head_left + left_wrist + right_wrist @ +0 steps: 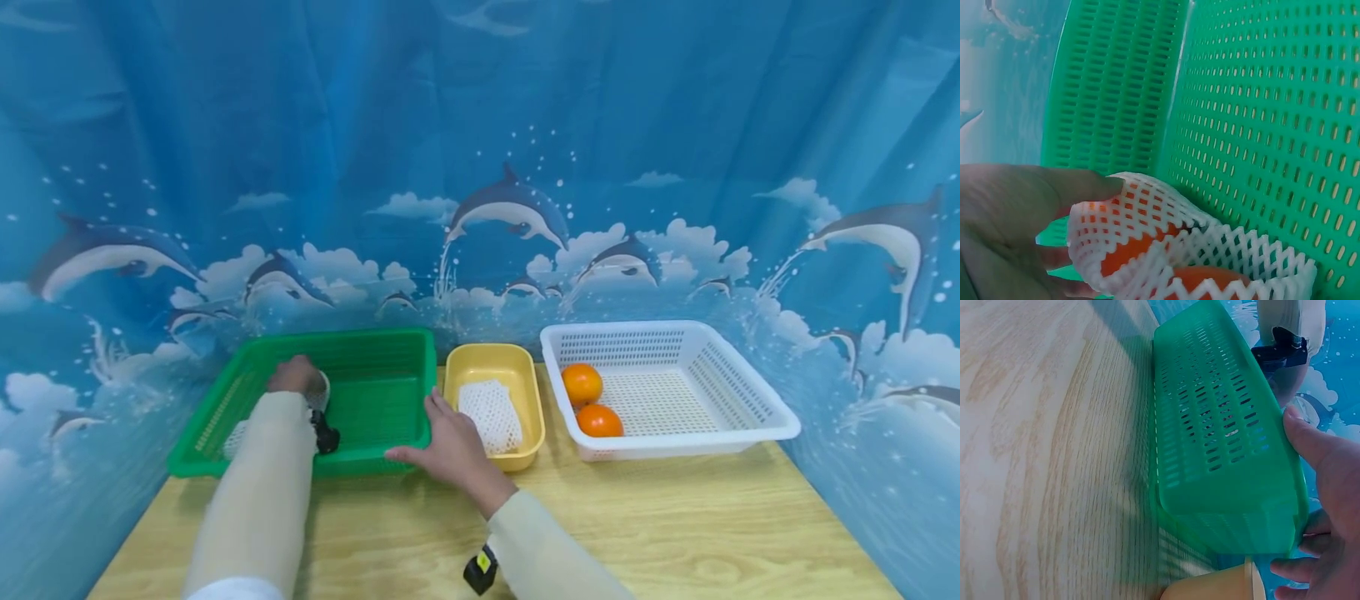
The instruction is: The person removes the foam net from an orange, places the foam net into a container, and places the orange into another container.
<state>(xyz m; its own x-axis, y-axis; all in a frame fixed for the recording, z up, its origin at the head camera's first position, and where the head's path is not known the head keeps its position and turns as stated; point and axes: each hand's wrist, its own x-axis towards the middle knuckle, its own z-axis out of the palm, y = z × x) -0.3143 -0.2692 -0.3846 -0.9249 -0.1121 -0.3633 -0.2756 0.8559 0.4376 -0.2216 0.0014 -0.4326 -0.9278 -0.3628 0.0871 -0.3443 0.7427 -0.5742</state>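
Note:
Inside the green basket [382,400], my left hand [298,379] grips an orange [1125,256] wrapped in a white foam net [1141,200], thumb on top and fingers beneath. Close beside it lies a second orange [1213,275] in its own foam net [1272,250]; part of it is cut off by the frame. My right hand [453,446] touches the front right corner of the green basket, its thumb at the front rim and its fingers fairly straight along the right side.
Right of the green basket stands a yellow tray [531,417] holding a flattened white foam net [491,417]. Farther right, a white basket [720,437] contains an unwrapped orange [582,384] and another orange [600,421]. A dolphin-print curtain [480,125] hangs behind the wooden table [675,517].

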